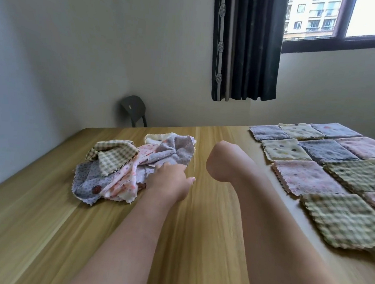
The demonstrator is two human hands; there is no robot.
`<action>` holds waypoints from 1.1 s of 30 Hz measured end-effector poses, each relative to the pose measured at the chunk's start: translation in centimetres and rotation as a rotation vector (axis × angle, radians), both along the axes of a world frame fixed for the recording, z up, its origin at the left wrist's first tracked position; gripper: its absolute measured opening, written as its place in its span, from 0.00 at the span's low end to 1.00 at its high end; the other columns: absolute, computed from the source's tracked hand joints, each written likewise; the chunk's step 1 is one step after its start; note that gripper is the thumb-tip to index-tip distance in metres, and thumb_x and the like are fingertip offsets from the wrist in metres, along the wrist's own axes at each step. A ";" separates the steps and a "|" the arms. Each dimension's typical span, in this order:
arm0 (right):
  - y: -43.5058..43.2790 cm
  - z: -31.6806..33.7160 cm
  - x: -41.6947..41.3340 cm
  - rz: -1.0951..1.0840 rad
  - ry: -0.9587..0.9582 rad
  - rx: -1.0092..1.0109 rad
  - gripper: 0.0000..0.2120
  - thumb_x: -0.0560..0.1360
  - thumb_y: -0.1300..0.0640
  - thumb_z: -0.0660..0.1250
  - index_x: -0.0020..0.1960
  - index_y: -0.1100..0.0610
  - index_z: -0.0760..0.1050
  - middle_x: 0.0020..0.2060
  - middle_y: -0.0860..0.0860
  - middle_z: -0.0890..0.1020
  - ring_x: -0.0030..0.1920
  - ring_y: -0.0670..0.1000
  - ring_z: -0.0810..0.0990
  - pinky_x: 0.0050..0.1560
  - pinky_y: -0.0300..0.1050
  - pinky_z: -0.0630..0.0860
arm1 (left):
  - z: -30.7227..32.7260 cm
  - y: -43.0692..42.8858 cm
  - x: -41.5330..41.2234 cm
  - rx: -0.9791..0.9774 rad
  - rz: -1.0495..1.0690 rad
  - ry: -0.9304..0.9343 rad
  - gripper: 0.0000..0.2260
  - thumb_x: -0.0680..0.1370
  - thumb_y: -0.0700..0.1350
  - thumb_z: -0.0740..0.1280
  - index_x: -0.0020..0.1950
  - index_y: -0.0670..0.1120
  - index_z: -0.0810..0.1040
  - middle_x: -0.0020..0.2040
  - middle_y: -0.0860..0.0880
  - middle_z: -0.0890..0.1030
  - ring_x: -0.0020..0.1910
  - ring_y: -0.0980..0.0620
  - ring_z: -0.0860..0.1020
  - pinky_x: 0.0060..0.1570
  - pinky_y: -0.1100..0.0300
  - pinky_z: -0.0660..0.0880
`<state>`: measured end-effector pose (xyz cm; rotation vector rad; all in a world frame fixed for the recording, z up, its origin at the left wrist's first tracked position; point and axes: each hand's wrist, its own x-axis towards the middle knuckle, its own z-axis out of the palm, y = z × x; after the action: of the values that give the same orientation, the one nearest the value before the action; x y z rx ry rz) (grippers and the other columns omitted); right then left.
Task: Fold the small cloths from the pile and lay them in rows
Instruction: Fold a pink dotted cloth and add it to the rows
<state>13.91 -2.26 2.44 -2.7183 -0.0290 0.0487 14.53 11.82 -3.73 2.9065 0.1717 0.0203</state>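
A loose pile of small cloths (122,170) lies on the left of the wooden table (197,242): checked beige, pink floral, grey dotted. My left hand (170,180) reaches into the pile's right side. Its fingers curl into the grey and white cloth (177,152) and its thumb sticks out to the right. My right hand (225,162) hovers over the table to the right of the pile. It is bent at the wrist, so its fingers are hidden. Folded cloths (326,173) lie in rows on the right side of the table.
Bare table top stretches between the pile and the rows and along the near edge. A dark chair (134,110) stands beyond the far table edge against the wall. A dark curtain (246,46) hangs beside the window at the back right.
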 end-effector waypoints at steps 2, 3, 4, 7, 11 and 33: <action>0.1 -0.1 0.2 0.015 0.013 -0.027 0.10 0.75 0.67 0.57 0.36 0.59 0.65 0.35 0.52 0.71 0.32 0.52 0.70 0.32 0.44 0.68 | 0.2 -0.1 0.0 0.005 0.012 -0.011 0.25 0.82 0.62 0.59 0.77 0.54 0.68 0.75 0.47 0.70 0.75 0.43 0.66 0.67 0.43 0.71; 0.1 -0.1 0.3 0.013 0.020 -0.035 0.09 0.74 0.67 0.56 0.36 0.60 0.65 0.35 0.52 0.71 0.31 0.51 0.70 0.30 0.44 0.67 | 0.3 0.0 0.0 0.017 0.026 -0.021 0.24 0.82 0.61 0.59 0.76 0.53 0.69 0.76 0.45 0.69 0.75 0.42 0.65 0.67 0.44 0.71; 0.1 -0.2 0.4 0.007 0.022 -0.032 0.09 0.74 0.68 0.56 0.37 0.60 0.66 0.35 0.52 0.71 0.31 0.51 0.70 0.30 0.43 0.67 | 0.6 0.0 -0.2 0.041 0.055 -0.029 0.23 0.82 0.60 0.59 0.74 0.51 0.72 0.76 0.44 0.68 0.75 0.41 0.65 0.66 0.45 0.71; 0.3 -0.3 0.3 0.015 0.013 -0.028 0.07 0.75 0.67 0.57 0.39 0.60 0.68 0.35 0.52 0.71 0.33 0.53 0.70 0.34 0.45 0.69 | 1.6 0.4 -0.7 0.206 0.168 -0.018 0.16 0.81 0.52 0.61 0.66 0.47 0.75 0.73 0.42 0.68 0.71 0.41 0.66 0.63 0.49 0.69; 0.8 -0.3 0.2 0.021 0.049 -0.035 0.09 0.74 0.68 0.56 0.37 0.59 0.66 0.34 0.52 0.71 0.30 0.51 0.68 0.30 0.43 0.67 | 2.9 0.7 -1.2 0.375 0.326 0.137 0.24 0.76 0.47 0.62 0.72 0.42 0.70 0.73 0.37 0.66 0.70 0.39 0.67 0.64 0.49 0.68; 1.6 -0.2 0.3 0.097 0.064 -0.138 0.09 0.75 0.68 0.56 0.38 0.59 0.66 0.35 0.51 0.71 0.31 0.50 0.68 0.29 0.43 0.67 | 4.3 3.2 -0.9 0.136 0.417 -0.019 0.06 0.77 0.49 0.67 0.46 0.48 0.75 0.39 0.49 0.73 0.45 0.47 0.74 0.51 0.54 0.73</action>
<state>14.25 -0.61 2.20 -2.8496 -0.1435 0.1723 13.62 15.00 0.53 2.9443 0.7961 0.1342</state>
